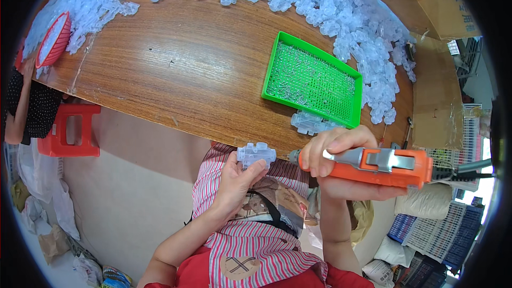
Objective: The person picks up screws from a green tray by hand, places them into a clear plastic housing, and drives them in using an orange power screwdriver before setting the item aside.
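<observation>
Hands meet just below the near edge of the wooden worktop (186,69). The left hand (234,181) holds a small clear plastic housing (256,155); its fingers (255,170) are closed around the lower part of this piece, and the piece stands just in front of the worktop edge, above the person's striped apron (250,240). The right hand (336,162) grasps an orange electric screwdriver (373,165) with the fingers clenched over the front of its body. The tool lies almost level, and its dark tip (293,156) points left toward the housing and is near it, but I cannot tell if they touch.

On the worktop, far from the hands and a little to the right, lies a green tray (314,80) filled with small clear parts. Two more clear housings (309,123) lie just beside its near edge. Big heaps of similar clear plastic pieces (341,10) cover the far and right side of the worktop, with another heap (90,0) at the far left. A red basket (53,40) stands at the left edge. A red stool (72,130) is on the floor at the left, next to another person's arm (16,112).
</observation>
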Demonstrator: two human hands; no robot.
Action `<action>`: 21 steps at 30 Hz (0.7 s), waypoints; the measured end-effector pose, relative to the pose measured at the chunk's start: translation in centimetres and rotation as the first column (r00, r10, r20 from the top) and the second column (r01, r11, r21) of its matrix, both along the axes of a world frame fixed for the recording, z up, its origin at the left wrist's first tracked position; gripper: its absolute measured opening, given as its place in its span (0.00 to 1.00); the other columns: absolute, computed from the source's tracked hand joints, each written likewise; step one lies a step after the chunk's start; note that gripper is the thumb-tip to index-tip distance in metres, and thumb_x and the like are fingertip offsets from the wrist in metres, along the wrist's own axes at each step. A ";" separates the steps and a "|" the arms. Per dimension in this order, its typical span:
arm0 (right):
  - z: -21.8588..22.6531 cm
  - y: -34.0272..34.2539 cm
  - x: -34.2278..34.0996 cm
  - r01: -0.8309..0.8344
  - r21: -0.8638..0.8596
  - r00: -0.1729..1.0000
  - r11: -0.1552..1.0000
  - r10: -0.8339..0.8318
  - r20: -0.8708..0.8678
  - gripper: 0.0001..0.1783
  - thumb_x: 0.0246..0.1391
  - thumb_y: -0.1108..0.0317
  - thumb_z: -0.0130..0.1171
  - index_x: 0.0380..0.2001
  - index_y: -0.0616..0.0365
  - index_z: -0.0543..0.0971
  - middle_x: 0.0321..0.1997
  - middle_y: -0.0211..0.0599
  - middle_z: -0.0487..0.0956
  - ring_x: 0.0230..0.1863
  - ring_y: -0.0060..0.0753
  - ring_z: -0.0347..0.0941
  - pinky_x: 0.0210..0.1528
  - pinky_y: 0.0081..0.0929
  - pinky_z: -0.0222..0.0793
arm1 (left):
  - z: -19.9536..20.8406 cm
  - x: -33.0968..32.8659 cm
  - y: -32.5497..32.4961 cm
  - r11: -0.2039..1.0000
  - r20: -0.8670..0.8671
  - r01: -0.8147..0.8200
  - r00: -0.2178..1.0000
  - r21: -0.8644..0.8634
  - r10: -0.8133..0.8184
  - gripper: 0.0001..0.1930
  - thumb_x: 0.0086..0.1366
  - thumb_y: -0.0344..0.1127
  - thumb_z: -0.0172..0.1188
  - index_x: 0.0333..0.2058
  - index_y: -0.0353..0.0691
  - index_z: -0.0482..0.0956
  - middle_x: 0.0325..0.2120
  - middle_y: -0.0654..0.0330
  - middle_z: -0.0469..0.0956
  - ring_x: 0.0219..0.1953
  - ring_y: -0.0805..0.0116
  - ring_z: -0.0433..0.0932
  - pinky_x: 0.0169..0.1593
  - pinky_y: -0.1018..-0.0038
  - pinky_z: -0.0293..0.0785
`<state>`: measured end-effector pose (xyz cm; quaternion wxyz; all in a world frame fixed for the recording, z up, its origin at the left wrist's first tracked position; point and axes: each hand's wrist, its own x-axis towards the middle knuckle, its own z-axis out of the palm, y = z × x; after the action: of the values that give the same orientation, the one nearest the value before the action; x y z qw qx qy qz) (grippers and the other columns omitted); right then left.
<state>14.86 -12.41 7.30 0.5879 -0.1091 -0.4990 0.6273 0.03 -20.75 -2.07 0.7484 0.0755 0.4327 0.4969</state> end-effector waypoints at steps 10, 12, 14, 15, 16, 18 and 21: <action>-2.0 -0.4 -0.6 -0.061 -0.044 0.997 0.997 0.063 0.053 0.68 0.21 0.07 0.37 0.38 0.71 0.72 0.24 0.39 0.72 0.24 0.31 0.69 0.28 0.26 0.66 | -0.1 0.8 0.3 0.997 0.010 -0.073 0.997 -0.003 0.073 0.16 0.62 0.28 0.61 0.45 0.36 0.64 0.41 0.55 0.76 0.41 0.70 0.78 0.47 0.73 0.79; -1.4 -0.9 -1.1 0.001 -0.151 0.994 0.989 0.016 0.112 0.50 0.40 0.22 0.53 0.36 0.68 0.73 0.23 0.37 0.72 0.24 0.30 0.70 0.29 0.26 0.66 | -0.1 0.8 0.2 0.997 0.010 -0.075 0.997 0.004 0.075 0.16 0.62 0.28 0.61 0.45 0.36 0.64 0.41 0.55 0.76 0.41 0.71 0.78 0.47 0.73 0.79; -1.8 -0.9 -1.2 0.028 -0.091 0.982 0.995 -0.010 0.190 0.35 0.47 0.38 0.58 0.35 0.66 0.72 0.22 0.35 0.72 0.24 0.29 0.70 0.29 0.25 0.66 | -0.2 0.8 0.2 0.997 0.006 -0.082 0.997 0.009 0.082 0.16 0.62 0.27 0.61 0.44 0.36 0.64 0.41 0.55 0.76 0.41 0.71 0.78 0.46 0.73 0.79; -1.8 -0.9 -1.2 0.055 -0.021 0.962 0.998 -0.047 0.268 0.21 0.54 0.54 0.62 0.33 0.64 0.72 0.21 0.34 0.72 0.24 0.28 0.70 0.29 0.24 0.66 | -0.3 0.8 0.3 0.996 0.017 -0.093 0.996 0.018 0.092 0.16 0.62 0.27 0.61 0.44 0.36 0.64 0.41 0.56 0.76 0.41 0.71 0.78 0.46 0.73 0.79; -1.9 -1.0 -1.2 0.056 -0.027 0.962 0.998 -0.047 0.270 0.21 0.54 0.54 0.62 0.33 0.64 0.72 0.21 0.34 0.72 0.24 0.28 0.70 0.29 0.24 0.66 | -0.3 0.8 0.3 0.994 0.029 -0.105 0.994 0.026 0.104 0.16 0.62 0.26 0.61 0.44 0.36 0.64 0.40 0.56 0.76 0.42 0.72 0.78 0.46 0.73 0.79; -2.1 -1.0 -1.1 0.034 -0.034 0.953 0.999 -0.022 0.303 0.31 0.47 0.42 0.61 0.33 0.65 0.72 0.21 0.36 0.72 0.23 0.30 0.70 0.27 0.26 0.66 | -0.5 0.8 0.1 0.994 0.032 -0.107 0.994 0.032 0.106 0.15 0.62 0.26 0.61 0.44 0.35 0.65 0.40 0.56 0.76 0.41 0.72 0.78 0.46 0.74 0.79; -2.1 -0.9 -1.0 -0.003 -0.040 0.938 0.999 0.016 0.348 0.47 0.36 0.25 0.58 0.32 0.67 0.72 0.21 0.39 0.72 0.23 0.32 0.69 0.25 0.29 0.67 | -0.9 0.9 0.1 0.991 0.028 -0.118 0.993 0.063 0.116 0.16 0.62 0.26 0.61 0.45 0.34 0.65 0.40 0.55 0.76 0.41 0.72 0.78 0.46 0.74 0.79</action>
<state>13.89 -13.34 5.18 0.4852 -0.2272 -0.5832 0.6106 0.88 -20.67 -2.95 0.7202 0.0679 0.4113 0.5545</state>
